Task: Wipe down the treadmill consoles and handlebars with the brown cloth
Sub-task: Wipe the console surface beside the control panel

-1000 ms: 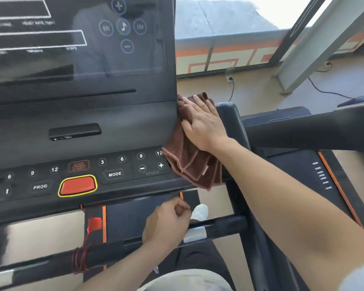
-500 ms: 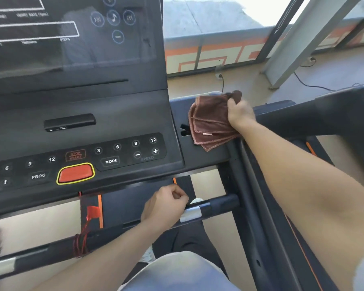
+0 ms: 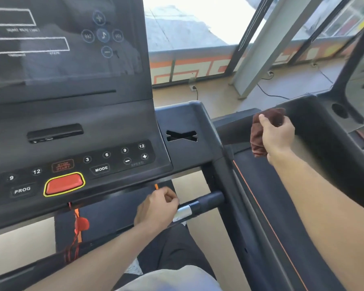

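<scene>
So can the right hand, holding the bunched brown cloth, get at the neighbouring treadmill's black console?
Probably yes: the right hand grips the brown cloth right beside that black console, nothing between.

The right hand [image 3: 278, 136] holds its grip on the cloth [image 3: 261, 131], bunched and hanging partly below the fingers. Left of that grip, well apart, stands the treadmill console [image 3: 76, 127], its side tray [image 3: 187, 131] between console and grip. Directly behind and right of the grip lies the neighbouring treadmill's console [image 3: 324, 127], seemingly just beside the cloth, though contact is unclear. Below and left of the grip, the left hand [image 3: 157, 208] curls around the front handlebar [image 3: 204, 201] under the console's button panel [image 3: 105, 162].
</scene>
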